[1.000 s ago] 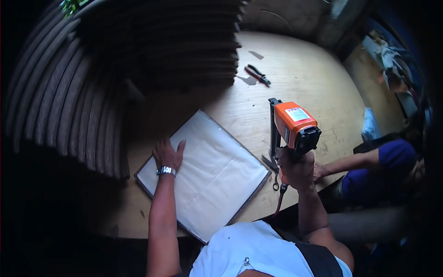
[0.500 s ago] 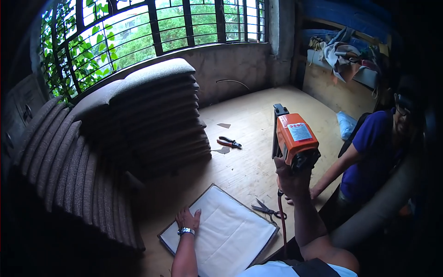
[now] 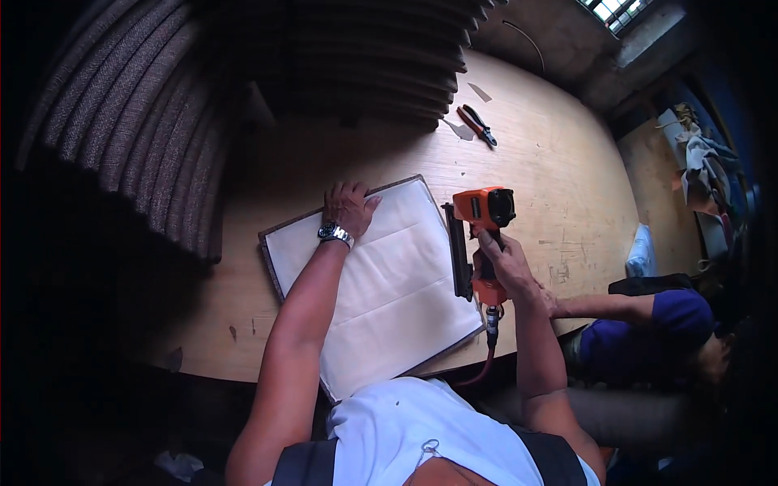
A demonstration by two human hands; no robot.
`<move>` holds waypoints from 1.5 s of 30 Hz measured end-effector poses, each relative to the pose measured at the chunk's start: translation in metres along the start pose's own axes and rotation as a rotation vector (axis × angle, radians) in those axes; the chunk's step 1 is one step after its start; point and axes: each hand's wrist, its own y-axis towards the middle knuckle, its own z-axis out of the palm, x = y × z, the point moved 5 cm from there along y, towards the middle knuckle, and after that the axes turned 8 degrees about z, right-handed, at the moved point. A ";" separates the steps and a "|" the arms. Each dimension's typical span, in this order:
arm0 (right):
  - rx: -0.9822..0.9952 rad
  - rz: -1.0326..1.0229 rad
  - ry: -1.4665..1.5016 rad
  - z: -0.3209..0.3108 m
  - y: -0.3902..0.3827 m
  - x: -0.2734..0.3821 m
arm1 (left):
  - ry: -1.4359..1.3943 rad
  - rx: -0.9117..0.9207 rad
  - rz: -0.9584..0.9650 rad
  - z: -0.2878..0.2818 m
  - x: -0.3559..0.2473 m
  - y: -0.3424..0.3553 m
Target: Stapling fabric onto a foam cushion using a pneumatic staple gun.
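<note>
A square padded panel (image 3: 389,279) lies on the table, white cloth facing up and brown textured fabric showing along its rim. My left hand (image 3: 348,209) rests on its far left edge, fingers spread, a metal watch (image 3: 335,234) on the wrist. An orange and black air staple gun (image 3: 484,207) is gripped in my right hand (image 3: 512,266). Its long black magazine (image 3: 459,253) hangs over or beside the panel's right edge; whether they touch I cannot tell. A red hose (image 3: 491,356) runs from the gun's handle down past the table edge.
Stacked brown cushioned panels (image 3: 134,105) rise at the left and far side. Pliers (image 3: 476,125) and fabric scraps (image 3: 480,92) lie beyond the panel on the wooden table (image 3: 559,186). At the right, a co-worker's arm (image 3: 608,306) reaches in near my right wrist. A plastic-wrapped bundle (image 3: 640,253) lies farther right.
My view has tipped down. The staple gun has come down from a raised position to beside the panel's right edge. My left hand stays at the panel's edge. The scissors no longer show.
</note>
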 end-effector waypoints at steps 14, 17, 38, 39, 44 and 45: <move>0.001 0.139 -0.247 0.023 0.113 0.032 | -0.049 -0.067 -0.128 0.006 0.007 0.001; -0.014 0.147 -0.331 0.028 0.123 0.028 | -0.040 -0.040 -0.140 0.006 0.006 0.001; -0.056 0.156 -0.363 0.015 0.135 0.031 | -0.026 0.008 -0.135 0.018 0.012 0.001; -0.065 0.165 -0.363 0.014 0.136 0.031 | -0.033 -0.015 -0.128 0.017 0.012 0.001; -0.092 0.160 -0.352 0.004 0.122 0.038 | -0.109 -0.018 -0.157 0.018 0.015 -0.001; -0.108 0.171 -0.350 0.002 0.118 0.039 | -0.089 -0.008 -0.159 0.018 0.015 -0.001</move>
